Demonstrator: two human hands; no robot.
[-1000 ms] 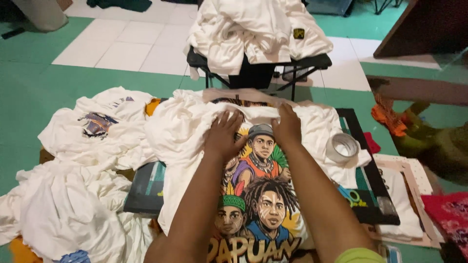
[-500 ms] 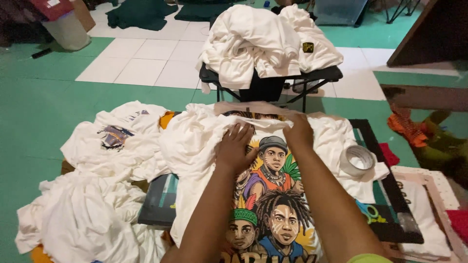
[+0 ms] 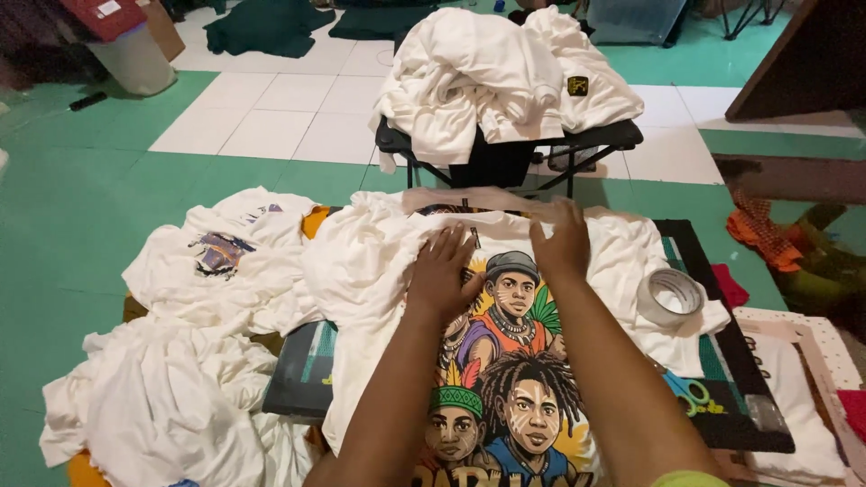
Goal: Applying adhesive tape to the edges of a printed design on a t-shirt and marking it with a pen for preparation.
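Observation:
A white T-shirt [image 3: 361, 271] with a colourful print of several faces [image 3: 510, 361] lies spread on a dark board [image 3: 298, 379] on the floor. My left hand [image 3: 442, 271] presses flat on the shirt just left of the print's top, fingers apart. My right hand [image 3: 564, 243] lies flat near the collar, fingers apart, beside the printed capped head. Neither hand holds anything.
A roll of tape [image 3: 669, 298] sits on the shirt's right side, scissors [image 3: 690, 392] below it. Piles of white shirts [image 3: 162, 406] lie to the left, one printed [image 3: 221, 252]. A black folding stand [image 3: 505, 144] heaped with white garments stands ahead. A wooden frame [image 3: 812, 361] lies right.
Both hands have slid a little up the shirt toward the collar, and the view has tilted up, showing more of the floor and stand ahead.

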